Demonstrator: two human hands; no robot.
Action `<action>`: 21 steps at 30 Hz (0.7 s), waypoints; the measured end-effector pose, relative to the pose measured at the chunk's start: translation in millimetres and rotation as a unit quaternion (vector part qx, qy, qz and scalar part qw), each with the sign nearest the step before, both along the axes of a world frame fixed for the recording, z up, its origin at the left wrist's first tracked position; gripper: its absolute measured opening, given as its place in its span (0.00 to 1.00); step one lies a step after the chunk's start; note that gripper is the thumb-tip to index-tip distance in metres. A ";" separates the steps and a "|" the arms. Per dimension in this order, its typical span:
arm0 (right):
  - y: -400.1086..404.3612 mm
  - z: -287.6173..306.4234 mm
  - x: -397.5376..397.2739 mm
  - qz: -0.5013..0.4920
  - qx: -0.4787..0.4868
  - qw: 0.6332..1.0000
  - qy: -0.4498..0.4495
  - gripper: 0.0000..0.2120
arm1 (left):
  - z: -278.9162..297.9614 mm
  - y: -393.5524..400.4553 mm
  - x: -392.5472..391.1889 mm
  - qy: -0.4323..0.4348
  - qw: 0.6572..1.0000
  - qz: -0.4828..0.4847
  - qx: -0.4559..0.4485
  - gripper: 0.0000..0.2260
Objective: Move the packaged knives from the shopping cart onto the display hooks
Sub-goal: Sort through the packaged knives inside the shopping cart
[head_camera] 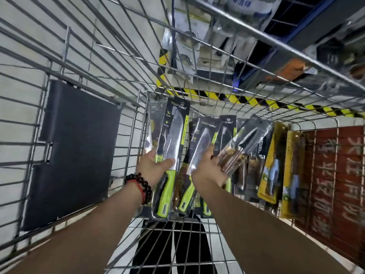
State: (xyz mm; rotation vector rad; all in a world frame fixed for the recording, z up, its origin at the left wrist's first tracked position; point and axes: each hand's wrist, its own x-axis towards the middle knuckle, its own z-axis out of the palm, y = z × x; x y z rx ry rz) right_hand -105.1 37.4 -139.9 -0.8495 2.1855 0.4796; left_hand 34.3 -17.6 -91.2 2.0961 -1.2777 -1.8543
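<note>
Both hands are down inside the shopping cart (138, 119), among the packaged knives. The left hand (153, 168) is clenched around a green-handled knife pack (169, 155); the thumb lies across the front of the pack and the pack stands almost upright, with its hanging tab at 12 o'clock. The right hand (207, 169) holds two things at once: a second green knife pack (201, 143) under the thumb side, and a serrated knife pack (245, 143) that leans toward 1 o'clock, pinched by the fingers. More packs stay in the cart, among them yellow packs (270, 167) at 3 o'clock from the right hand. A black flap (75, 151) is on the cart wall at 9 o'clock. The display hooks are not clearly visible here, only blurred shelves (217, 46) at 12 o'clock behind the wire.

I think the risk is mostly on the right side. Two packs in one grip are smooth plastic against plastic, so one may slide out when the hand lifts. The tabs could also catch on the cart wires while rising, and this would bend the card or pull a pack loose. Lifting straight up, slowly, seems safer.
</note>
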 end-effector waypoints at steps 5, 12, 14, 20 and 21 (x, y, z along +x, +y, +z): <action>-5.9 -7.4 5.4 -0.077 -0.013 0.997 0.014 0.44 | 0.6 -3.4 1.4 0.002 0.999 0.030 0.023 0.38; -3.0 -13.2 -3.9 -0.162 0.013 0.987 0.019 0.23 | 0.7 -0.9 8.2 -0.003 0.997 0.062 0.056 0.38; 3.8 -12.8 -8.3 -0.173 0.001 0.985 0.011 0.24 | 2.6 0.7 6.8 -0.002 0.997 0.058 0.059 0.38; 11.3 -16.7 -25.9 -0.290 -0.064 0.955 0.000 0.31 | 5.5 4.8 3.1 0.001 0.997 0.051 0.066 0.38; 7.5 -16.3 -25.3 -0.315 -0.063 0.947 0.014 0.31 | 5.7 5.9 3.2 0.004 0.997 0.048 0.066 0.39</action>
